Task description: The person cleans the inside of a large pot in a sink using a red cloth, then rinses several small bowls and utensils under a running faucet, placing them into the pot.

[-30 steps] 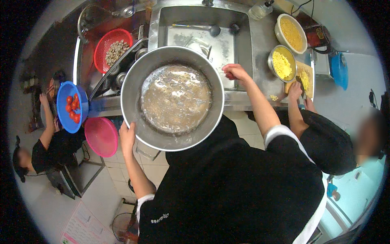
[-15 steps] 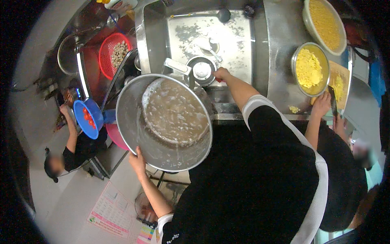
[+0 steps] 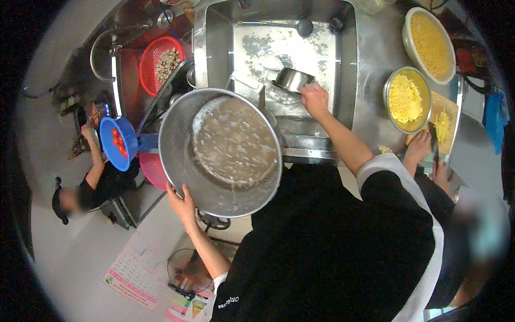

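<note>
A large metal pot (image 3: 182,177) tilts in front of the sink, holding cloudy brownish liquid (image 3: 233,142) with pale streaks and froth. My left hand (image 3: 183,206) grips its near-left rim, thumb and fingers over the edge. My right hand (image 3: 315,99) is closed round the handle end of a small metal saucepan (image 3: 294,80), tipped on its side above the sink (image 3: 347,70). Its inside is turned away from view. A pale metal fitting (image 3: 248,88) stands behind the pot's far rim, partly hidden. A dark-headed ladle (image 3: 304,28) lies at the sink's far end.
At left are a red colander (image 3: 147,64) of chopped pieces and a blue bowl (image 3: 110,134) of red pieces, near another person (image 3: 94,185). At right are a bowl of yellow pieces (image 3: 405,99), a larger yellow-filled basin (image 3: 429,43), and a person's hand (image 3: 418,147) near a knife.
My right hand has tipped the small saucepan from upright onto its side and moved it right. The large pot stays in my left hand, shifted slightly. The view has moved a little.
</note>
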Motion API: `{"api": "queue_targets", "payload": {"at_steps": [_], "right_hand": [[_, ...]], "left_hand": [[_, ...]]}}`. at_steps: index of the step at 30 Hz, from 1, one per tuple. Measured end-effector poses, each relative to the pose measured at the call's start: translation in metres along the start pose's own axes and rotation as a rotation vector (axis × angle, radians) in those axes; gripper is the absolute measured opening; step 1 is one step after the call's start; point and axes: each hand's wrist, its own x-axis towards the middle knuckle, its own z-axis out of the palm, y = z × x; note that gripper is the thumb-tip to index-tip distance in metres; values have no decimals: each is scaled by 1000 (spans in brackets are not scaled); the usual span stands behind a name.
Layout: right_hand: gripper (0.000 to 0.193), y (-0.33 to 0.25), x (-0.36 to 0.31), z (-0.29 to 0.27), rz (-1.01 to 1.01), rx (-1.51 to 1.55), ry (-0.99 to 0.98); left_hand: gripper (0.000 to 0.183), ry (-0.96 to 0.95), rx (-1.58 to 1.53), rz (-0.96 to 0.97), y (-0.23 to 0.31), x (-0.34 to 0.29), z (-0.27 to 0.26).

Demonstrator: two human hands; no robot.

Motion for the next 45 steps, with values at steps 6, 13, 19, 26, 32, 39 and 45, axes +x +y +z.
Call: {"api": "queue_targets", "payload": {"at_steps": [6,13,19,26,32,39,45], "right_hand": [[15,16,-11,-65,-41,-20,419],[14,8,-8,-128,84,126,689],[12,13,11,-141,660,1340,346],[13,-31,15,-208,681,1572,6],[16,-35,25,-233,524,1027,193],[39,-110,44,-231,-289,492,149],[19,-149,25,-227,-518,627,-334]], "left_hand": [[65,100,265,84,14,-6,-6],[41,354,-149,561,165,1,-15],[31,-248,-664,743,276,15,39],[66,-705,-815,381,336,30,91],[50,-813,-944,67,341,41,99],[48,-469,-673,301,329,22,72],[51,-403,-747,272,285,1,38]]}}
